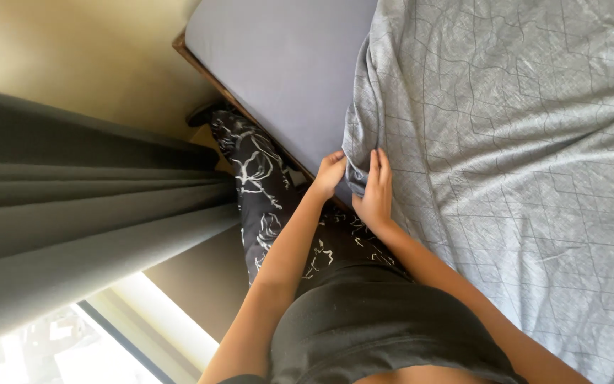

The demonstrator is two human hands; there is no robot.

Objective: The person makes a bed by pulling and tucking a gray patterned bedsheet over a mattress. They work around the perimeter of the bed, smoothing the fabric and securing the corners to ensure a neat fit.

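Note:
A grey quilt (520,142) with a stitched line pattern lies over the right part of a bed. Its left edge is bunched up near the bed's side. My left hand (330,174) pinches that edge from the left, fingers curled on the fabric. My right hand (376,193) lies on the quilt's edge just beside it, fingers pressed on the cloth and closed around the hem. The bare lilac-grey fitted sheet (286,71) shows to the left of the quilt.
A brown wooden bed frame (207,75) runs along the mattress side. Dark grey curtains (87,206) hang at the left beside a bright window (72,348). My legs in black patterned trousers (261,188) stand in the narrow gap between bed and wall.

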